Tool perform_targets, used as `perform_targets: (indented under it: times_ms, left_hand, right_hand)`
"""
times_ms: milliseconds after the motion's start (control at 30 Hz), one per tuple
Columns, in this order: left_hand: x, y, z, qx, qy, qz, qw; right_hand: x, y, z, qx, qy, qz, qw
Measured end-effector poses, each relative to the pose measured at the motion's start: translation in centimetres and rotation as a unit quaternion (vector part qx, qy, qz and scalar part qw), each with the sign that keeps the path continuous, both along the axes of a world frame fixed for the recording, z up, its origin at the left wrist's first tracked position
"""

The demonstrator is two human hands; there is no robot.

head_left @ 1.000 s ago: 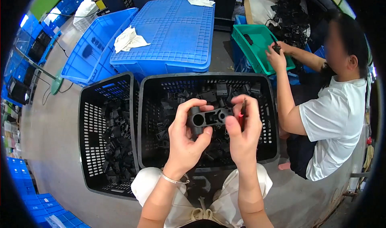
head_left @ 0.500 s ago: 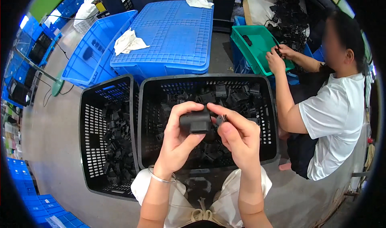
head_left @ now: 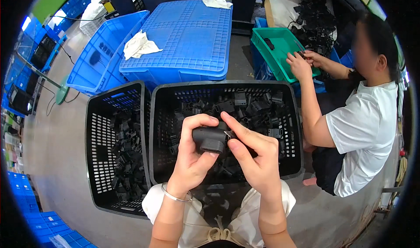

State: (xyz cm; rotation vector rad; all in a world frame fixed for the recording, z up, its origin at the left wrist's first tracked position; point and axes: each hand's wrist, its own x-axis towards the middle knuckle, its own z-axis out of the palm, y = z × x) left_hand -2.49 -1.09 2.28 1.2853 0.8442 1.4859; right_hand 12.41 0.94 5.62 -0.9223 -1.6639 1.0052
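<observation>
My left hand [head_left: 189,154] is wrapped round a black plastic part [head_left: 210,137], a rounded body with a squared stub facing down toward me. At its right end my right hand [head_left: 258,156] is closed, thumb and index finger pinched on a small, partly shiny piece [head_left: 230,135] that touches the part. The fingers hide most of that piece, so its kind is unclear. Both hands are over a black crate [head_left: 154,160] with many similar black parts [head_left: 240,98] in it.
A second black crate [head_left: 99,195] of parts stands at left. Beyond are a blue lidded bin [head_left: 183,38] with white cloths [head_left: 141,45] and an open blue bin [head_left: 83,73]. At right a seated co-worker [head_left: 363,116] handles something over a green tray [head_left: 280,51].
My right hand has brought the small piece against the black part's right end. The left hand has tilted the part slightly. The co-worker's hands have shifted a little.
</observation>
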Motion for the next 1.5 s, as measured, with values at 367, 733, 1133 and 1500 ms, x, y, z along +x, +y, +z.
perform_targets:
  times_ms: [367, 733, 1133, 1500]
  left_hand:
    - [0.4, -0.1, 0.5, -0.039, -0.006, 0.012, 0.999]
    - [0.9, 0.2, -0.2, -0.096, -0.043, -0.02, 0.994]
    - [6.5, 0.7, -17.8, -0.24, 0.537, 0.077, 0.805]
    - [2.5, 0.9, -14.2, -0.421, 0.467, -0.16, 0.761]
  right_hand:
    - [0.0, 0.2, -0.6, 0.097, -0.063, -0.039, 0.993]
    - [0.8, 0.7, -0.3, 0.097, -0.126, -0.027, 0.987]
    - [4.3, 3.1, -6.0, -0.096, -0.31, -0.032, 0.945]
    - [1.8, -0.4, -2.7, -0.295, -0.331, 0.128, 0.887]
